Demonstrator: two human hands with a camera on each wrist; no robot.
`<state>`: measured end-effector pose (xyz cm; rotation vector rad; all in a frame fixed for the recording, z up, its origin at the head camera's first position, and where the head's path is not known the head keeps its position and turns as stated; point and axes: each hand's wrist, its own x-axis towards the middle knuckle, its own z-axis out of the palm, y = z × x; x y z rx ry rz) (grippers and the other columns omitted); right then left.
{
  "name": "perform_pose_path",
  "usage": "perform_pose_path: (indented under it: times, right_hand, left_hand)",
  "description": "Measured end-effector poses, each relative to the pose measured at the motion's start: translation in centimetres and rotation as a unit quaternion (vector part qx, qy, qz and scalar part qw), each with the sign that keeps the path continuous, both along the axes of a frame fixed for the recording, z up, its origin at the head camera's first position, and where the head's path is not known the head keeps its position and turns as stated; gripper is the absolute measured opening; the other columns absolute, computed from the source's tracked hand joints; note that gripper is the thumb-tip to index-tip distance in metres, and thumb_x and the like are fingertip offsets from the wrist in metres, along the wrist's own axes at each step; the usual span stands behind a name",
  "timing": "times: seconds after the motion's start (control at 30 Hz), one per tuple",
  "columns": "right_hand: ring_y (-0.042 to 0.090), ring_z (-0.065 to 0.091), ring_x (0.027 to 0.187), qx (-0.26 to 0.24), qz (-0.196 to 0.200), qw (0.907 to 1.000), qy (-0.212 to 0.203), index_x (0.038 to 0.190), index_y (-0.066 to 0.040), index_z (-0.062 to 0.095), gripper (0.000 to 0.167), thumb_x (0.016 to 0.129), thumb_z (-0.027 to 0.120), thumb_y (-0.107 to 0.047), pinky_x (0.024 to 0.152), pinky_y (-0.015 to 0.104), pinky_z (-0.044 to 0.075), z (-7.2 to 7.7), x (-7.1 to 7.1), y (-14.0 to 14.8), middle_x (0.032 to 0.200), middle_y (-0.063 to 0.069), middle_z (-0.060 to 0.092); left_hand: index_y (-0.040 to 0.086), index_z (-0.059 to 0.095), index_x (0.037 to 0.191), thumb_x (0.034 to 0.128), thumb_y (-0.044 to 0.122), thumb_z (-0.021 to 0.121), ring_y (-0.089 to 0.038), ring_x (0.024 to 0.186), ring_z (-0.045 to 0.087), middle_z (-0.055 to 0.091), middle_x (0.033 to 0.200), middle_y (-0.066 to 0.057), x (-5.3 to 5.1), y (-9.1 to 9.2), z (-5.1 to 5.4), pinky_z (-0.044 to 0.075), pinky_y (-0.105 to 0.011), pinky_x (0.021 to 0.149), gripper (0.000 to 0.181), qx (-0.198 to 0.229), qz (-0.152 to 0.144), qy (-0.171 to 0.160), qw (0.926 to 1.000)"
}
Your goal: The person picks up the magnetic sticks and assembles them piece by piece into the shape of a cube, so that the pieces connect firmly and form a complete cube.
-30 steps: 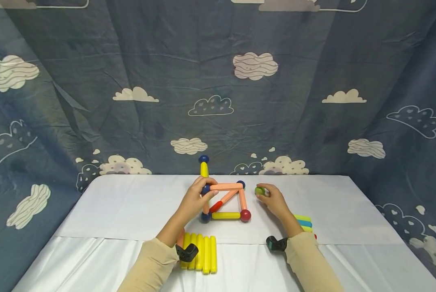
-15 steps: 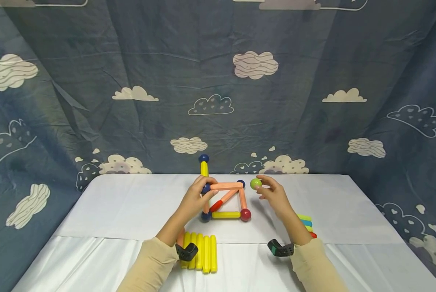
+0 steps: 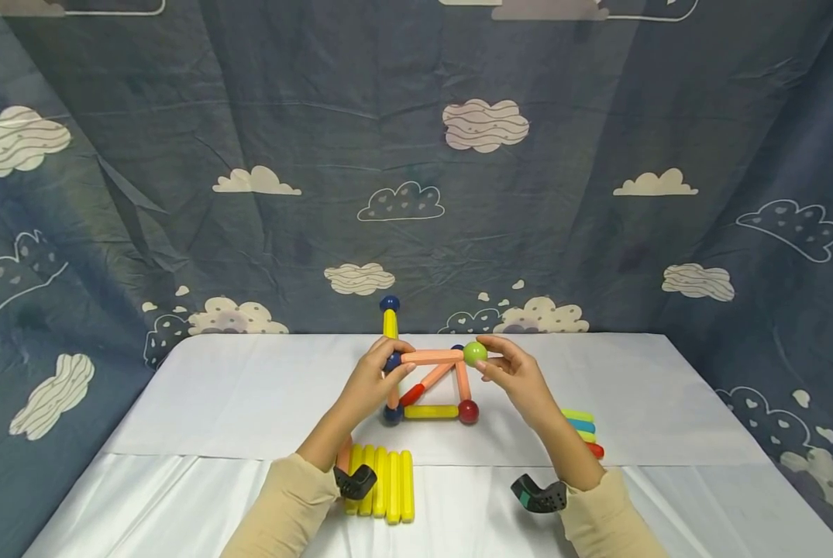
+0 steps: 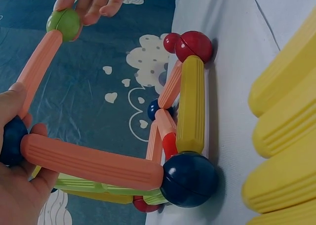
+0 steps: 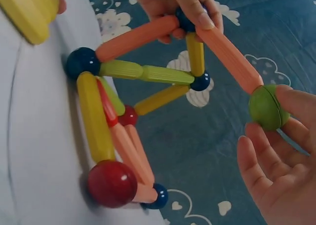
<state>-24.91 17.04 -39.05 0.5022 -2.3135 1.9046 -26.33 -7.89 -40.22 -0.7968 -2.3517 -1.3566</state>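
My left hand (image 3: 373, 378) grips a dark blue ball (image 3: 392, 361) at an upper corner of a frame of rods and balls. From that ball an orange rod (image 3: 431, 357) reaches rightward, and another orange rod (image 4: 94, 161) runs down to a lower blue ball (image 4: 189, 179). My right hand (image 3: 521, 380) pinches a green ball (image 5: 268, 107) between thumb and fingers. The ball touches the free end of the upper orange rod. Below, a yellow rod (image 3: 431, 412) joins the lower blue ball to a red ball (image 3: 468, 411).
Several yellow rods (image 3: 388, 484) lie side by side near my left forearm. Green, blue and red pieces (image 3: 580, 426) lie beyond my right forearm. Behind the white-covered table (image 3: 249, 403) hangs a dark cloud-patterned cloth (image 3: 555, 232). Another blue ball (image 3: 390, 304) tops the frame's far side.
My right hand has lifted the green ball and carried it left, against the end of the upper orange rod. The left hand has kept its place on the blue ball.
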Motion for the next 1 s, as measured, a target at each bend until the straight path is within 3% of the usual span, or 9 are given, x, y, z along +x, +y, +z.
perform_pose_path:
  times: [0.13,0.33,0.43,0.53,0.8,0.9,1.0]
  right_hand:
    - [0.016,0.057,0.092,0.003,-0.010,0.9999,0.003,0.129,-0.005,0.041,0.053,0.083,0.066,-0.015,0.074,0.024,0.049,-0.4,0.7,0.3,0.124,0.014,0.044]
    - [0.021,0.054,0.088,0.017,-0.017,0.9995,0.023,0.128,-0.004,0.039,0.057,0.079,0.068,-0.007,0.073,0.022,0.048,-1.4,3.2,0.2,0.113,0.015,0.044]
    - [0.022,0.054,0.085,0.033,0.005,0.9993,0.016,0.127,-0.002,0.041,0.057,0.078,0.069,-0.003,0.071,0.025,0.049,-2.5,4.5,-0.5,0.107,0.017,0.046]
    - [0.022,0.054,0.082,0.054,0.053,0.9971,-0.012,0.127,-0.002,0.041,0.058,0.077,0.070,-0.005,0.069,0.027,0.049,-3.8,5.5,-1.5,0.104,0.019,0.047]
    - [0.018,0.053,0.078,0.132,0.184,0.9706,-0.083,0.132,-0.007,0.037,0.067,0.077,0.073,-0.019,0.069,0.023,0.046,-7.0,6.8,-4.4,0.100,0.011,0.049]
    - [0.016,0.050,0.079,0.171,0.193,0.9636,-0.070,0.135,-0.010,0.035,0.073,0.075,0.074,-0.025,0.068,0.023,0.043,-7.5,7.0,-5.2,0.098,0.004,0.050]
    - [0.011,0.046,0.077,0.246,0.178,0.9516,-0.048,0.136,-0.012,0.035,0.080,0.072,0.073,-0.040,0.071,0.029,0.040,-7.5,7.4,-6.0,0.093,-0.005,0.049]
  left_hand:
    - [0.011,0.058,0.102,0.0866,0.020,0.060,-0.010,0.081,0.048,0.052,0.096,0.003,0.1,0.0,0.1,0.045,-0.028,0.072,0.018,0.001,-0.001,-0.003,1.0000]
    - [0.011,0.058,0.102,0.0864,0.019,0.060,-0.011,0.077,0.047,0.052,0.096,0.003,0.1,-0.1,0.2,0.044,-0.026,0.067,0.018,0.002,-0.004,-0.008,1.0000]
    - [0.011,0.058,0.103,0.0866,0.019,0.060,-0.011,0.076,0.046,0.052,0.096,0.003,0.1,-0.1,0.2,0.044,-0.026,0.065,0.018,0.000,-0.009,-0.008,0.9999]
    - [0.011,0.057,0.103,0.0870,0.020,0.059,-0.011,0.075,0.046,0.051,0.096,0.003,0.1,-0.1,0.2,0.043,-0.027,0.065,0.018,0.000,-0.014,-0.005,0.9999]
    - [0.010,0.058,0.103,0.0866,0.019,0.060,-0.011,0.079,0.047,0.053,0.097,0.000,0.0,0.0,0.1,0.044,-0.028,0.071,0.019,-0.004,-0.014,0.000,0.9999]
    - [0.012,0.058,0.103,0.0862,0.019,0.060,-0.011,0.081,0.047,0.052,0.096,0.003,0.0,0.0,0.1,0.044,-0.029,0.073,0.019,-0.003,-0.012,0.000,0.9999]
    - [0.012,0.058,0.103,0.0858,0.019,0.060,-0.011,0.082,0.047,0.052,0.096,0.004,0.1,0.0,0.1,0.044,-0.030,0.076,0.019,-0.003,-0.010,-0.003,0.9999]
